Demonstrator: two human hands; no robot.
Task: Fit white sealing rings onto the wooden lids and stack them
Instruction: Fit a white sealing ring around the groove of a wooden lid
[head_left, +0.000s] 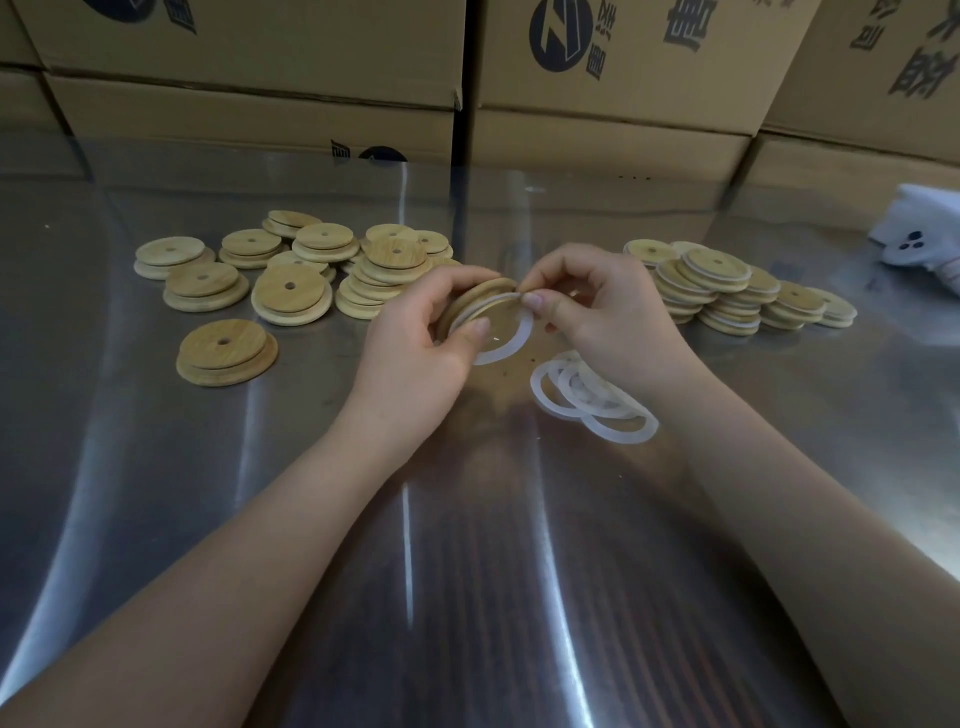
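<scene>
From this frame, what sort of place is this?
Probably a packing or assembly bench in a warehouse or workshop: printed cardboard cartons stacked behind, wooden lids in bulk piles, loose white sealing rings on a metal table.

Dim warm light; streaky glare on table (156, 519); wide-angle edge warping; soft focus.

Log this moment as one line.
step: ring fitting | left hand: grips wooden lid | right hand: pinches white sealing ring, partly on lid
</scene>
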